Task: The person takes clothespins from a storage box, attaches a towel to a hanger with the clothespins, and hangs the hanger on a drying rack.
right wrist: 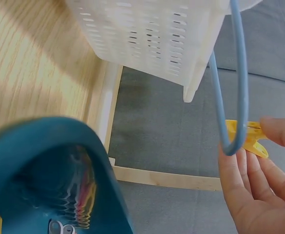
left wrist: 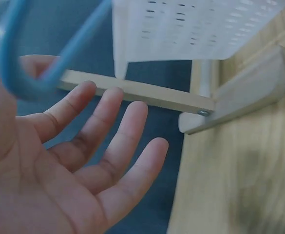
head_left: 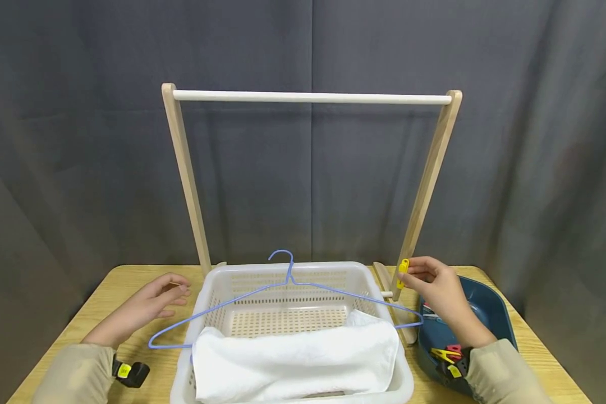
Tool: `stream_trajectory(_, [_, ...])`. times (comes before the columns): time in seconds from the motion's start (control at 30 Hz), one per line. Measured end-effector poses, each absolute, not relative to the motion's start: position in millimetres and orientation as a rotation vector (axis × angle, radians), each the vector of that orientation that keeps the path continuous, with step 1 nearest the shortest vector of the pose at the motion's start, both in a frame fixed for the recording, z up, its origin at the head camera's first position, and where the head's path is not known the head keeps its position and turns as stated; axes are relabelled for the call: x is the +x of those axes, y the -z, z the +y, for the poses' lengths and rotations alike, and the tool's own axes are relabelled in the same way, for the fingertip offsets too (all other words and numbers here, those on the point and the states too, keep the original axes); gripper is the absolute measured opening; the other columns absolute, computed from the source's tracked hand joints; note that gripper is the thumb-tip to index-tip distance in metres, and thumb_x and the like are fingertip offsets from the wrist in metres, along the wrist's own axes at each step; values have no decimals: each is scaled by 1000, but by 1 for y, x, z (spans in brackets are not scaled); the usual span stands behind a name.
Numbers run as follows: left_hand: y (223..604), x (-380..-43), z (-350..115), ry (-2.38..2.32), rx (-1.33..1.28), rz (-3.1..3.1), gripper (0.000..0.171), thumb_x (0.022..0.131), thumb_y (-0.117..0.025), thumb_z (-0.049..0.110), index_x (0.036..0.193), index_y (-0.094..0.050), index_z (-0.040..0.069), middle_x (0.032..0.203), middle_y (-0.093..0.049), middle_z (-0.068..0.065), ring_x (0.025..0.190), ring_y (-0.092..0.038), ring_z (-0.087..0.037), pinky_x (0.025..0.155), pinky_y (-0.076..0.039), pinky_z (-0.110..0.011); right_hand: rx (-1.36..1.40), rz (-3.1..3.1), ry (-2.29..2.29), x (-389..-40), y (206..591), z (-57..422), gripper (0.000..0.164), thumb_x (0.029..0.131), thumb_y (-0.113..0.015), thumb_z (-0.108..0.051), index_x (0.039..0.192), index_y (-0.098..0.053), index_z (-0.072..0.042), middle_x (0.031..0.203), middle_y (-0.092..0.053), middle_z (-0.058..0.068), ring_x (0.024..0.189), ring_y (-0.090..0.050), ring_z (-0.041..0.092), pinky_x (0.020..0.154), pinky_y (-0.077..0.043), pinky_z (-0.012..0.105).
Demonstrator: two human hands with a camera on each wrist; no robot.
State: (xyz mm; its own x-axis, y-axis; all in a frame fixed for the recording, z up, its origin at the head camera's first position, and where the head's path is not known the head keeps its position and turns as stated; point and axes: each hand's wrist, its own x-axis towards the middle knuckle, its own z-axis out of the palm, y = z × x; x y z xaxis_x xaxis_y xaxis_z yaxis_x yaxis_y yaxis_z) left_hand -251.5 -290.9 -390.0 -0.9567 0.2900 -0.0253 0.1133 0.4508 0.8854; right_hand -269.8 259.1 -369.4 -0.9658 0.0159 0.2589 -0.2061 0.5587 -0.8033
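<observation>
A white towel (head_left: 298, 359) hangs folded over the lower bar of a blue hanger (head_left: 252, 292), which lies across the top of a white basket (head_left: 283, 275). Beside the hanger's left end, my left hand (head_left: 148, 307) hovers with fingers spread and nothing in them; the left wrist view shows its palm and loose fingers. My right hand (head_left: 439, 289) pinches a yellow clothespin (head_left: 403, 273) between thumb and fingers, above the hanger's right end. In the right wrist view the clothespin (right wrist: 249, 137) overlaps the hanger's blue end (right wrist: 241, 83).
Behind the basket stands a wooden rack (head_left: 182, 157) with a white top bar (head_left: 308, 97). A dark blue bin (head_left: 505, 320) at the right holds several clothespins (head_left: 445, 354). Grey curtains (head_left: 303, 45) hang behind the wooden table (head_left: 146, 275).
</observation>
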Motion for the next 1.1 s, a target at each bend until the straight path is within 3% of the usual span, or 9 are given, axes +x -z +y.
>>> stream_trajectory(0.43, [350,-257,-271,-1246,521,2686,35,107,-53,27,130,-54,1,125,-59,-18,109,-63,-31,88,-54,-47,185,-2550,-1250,-269,370,254,41,93,-76,-24,123,-64,2,108,-70,15,95,-65,21,70,-53,22])
stream_trajectory(1.1, [340,-261,-197,-1032,683,2834,23,102,-60,20,118,-61,4,111,-67,-8,104,-63,-27,86,-54,-44,265,-2523,-1210,-270,373,242,34,92,-77,-18,120,-67,0,105,-71,14,99,-68,31,67,-52,25])
